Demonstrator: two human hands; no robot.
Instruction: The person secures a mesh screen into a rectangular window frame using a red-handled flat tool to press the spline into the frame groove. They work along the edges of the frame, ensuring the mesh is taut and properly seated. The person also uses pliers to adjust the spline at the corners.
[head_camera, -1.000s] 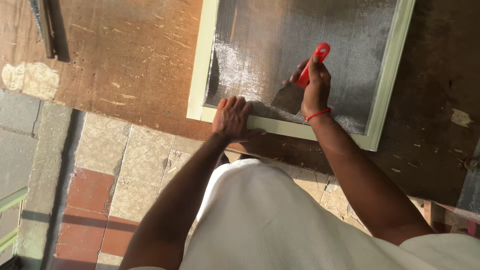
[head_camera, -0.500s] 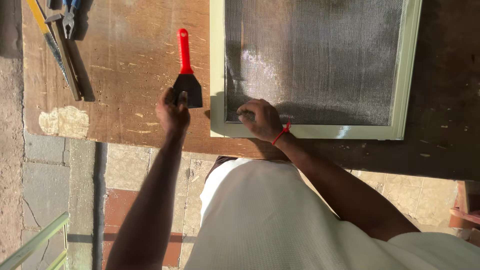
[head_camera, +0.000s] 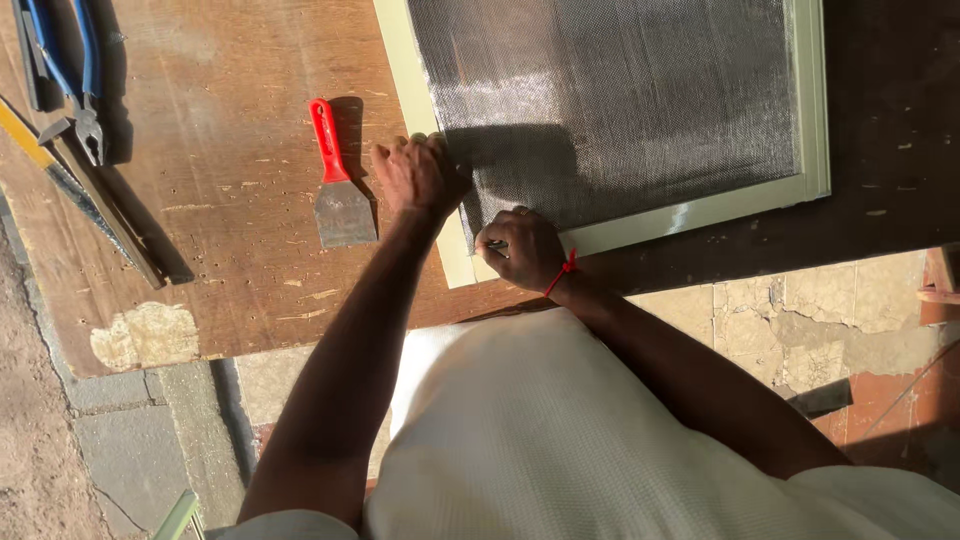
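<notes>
A pale green frame (head_camera: 455, 240) holding grey wire mesh (head_camera: 610, 100) lies on a brown wooden board (head_camera: 220, 260). My left hand (head_camera: 415, 178) grips the frame's left rail, fingers curled over its edge. At the frame's near corner, my right hand (head_camera: 522, 250), with a red thread on its wrist, rests with its fingers closed. A small dark tip shows between those fingers; I cannot tell what it is. A scraper (head_camera: 337, 185) with a red handle and a steel blade lies flat on the board just left of my left hand, untouched.
Blue-handled pliers (head_camera: 82, 75) and a long metal tool with a yellow end (head_camera: 95, 205) lie at the board's far left. The board's near edge overhangs a stone-tiled floor (head_camera: 800, 310). A pale patch (head_camera: 145, 335) marks the board's near left corner.
The scraper was in my right hand a second ago, then my left set it on the board. My left hand has moved right onto the frame's rail. My right hand stays at the near corner.
</notes>
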